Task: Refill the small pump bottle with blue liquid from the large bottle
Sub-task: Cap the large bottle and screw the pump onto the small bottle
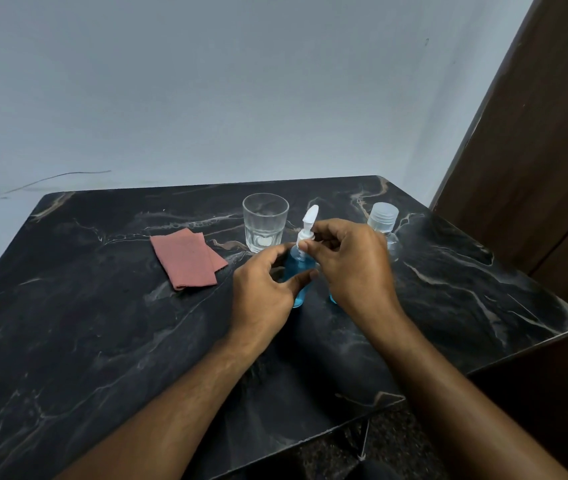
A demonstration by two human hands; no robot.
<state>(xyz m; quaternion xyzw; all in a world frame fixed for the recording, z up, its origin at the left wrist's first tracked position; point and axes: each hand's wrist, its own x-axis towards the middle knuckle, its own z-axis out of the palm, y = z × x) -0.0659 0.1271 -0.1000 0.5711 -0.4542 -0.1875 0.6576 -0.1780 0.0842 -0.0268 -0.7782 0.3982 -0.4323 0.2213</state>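
The small pump bottle stands upright on the black marble table, holding blue liquid and topped by a white pump head. My left hand wraps around the bottle's body with thumb and fingers. My right hand pinches the white pump collar just under the nozzle. Behind my right hand stands the large bottle, clear, with a ribbed clear cap; a bit of blue shows at its base under my right wrist. Most of its body is hidden by the hand.
An empty clear drinking glass stands just behind the pump bottle. A folded reddish cloth lies to the left. The table's right edge and corner are near a dark wooden door. A pale wall is behind.
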